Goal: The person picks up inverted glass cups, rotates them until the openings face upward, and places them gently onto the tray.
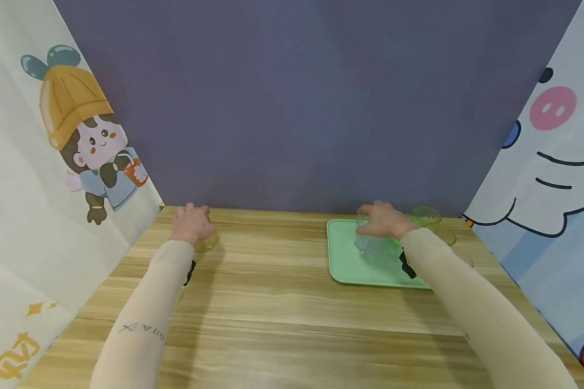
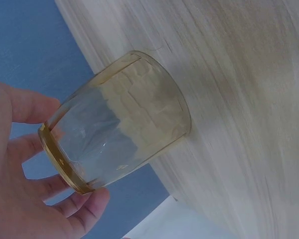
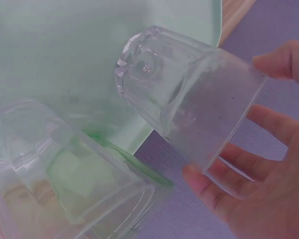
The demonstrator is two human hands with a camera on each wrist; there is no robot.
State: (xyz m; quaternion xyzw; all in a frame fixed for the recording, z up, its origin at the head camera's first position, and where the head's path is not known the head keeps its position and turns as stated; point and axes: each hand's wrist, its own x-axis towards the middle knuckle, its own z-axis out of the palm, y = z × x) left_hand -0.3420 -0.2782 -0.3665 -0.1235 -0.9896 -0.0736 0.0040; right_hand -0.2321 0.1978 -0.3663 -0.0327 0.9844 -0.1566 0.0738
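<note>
At the table's far left, my left hand (image 1: 192,222) grips an amber-tinted clear cup (image 2: 134,109) by its thick amber end, fingers spread round it. The cup's other end is down against the wooden table. Over the green tray (image 1: 343,265), my right hand (image 1: 382,219) holds a clear cup (image 3: 189,94) round its rim, thumb on one side and fingers on the other. That cup's faceted base points down toward the tray. Beside it in the right wrist view are another clear cup (image 3: 30,129) and a green cup (image 3: 144,164), overlapping each other.
A yellow-green cup (image 1: 426,215) and a yellowish cup (image 1: 446,235) stand at the back right, partly behind the right sleeve (image 1: 467,292). A dark grey-blue panel (image 1: 297,108) rises along the table's (image 1: 272,302) back edge. Printed cloths hang at both sides.
</note>
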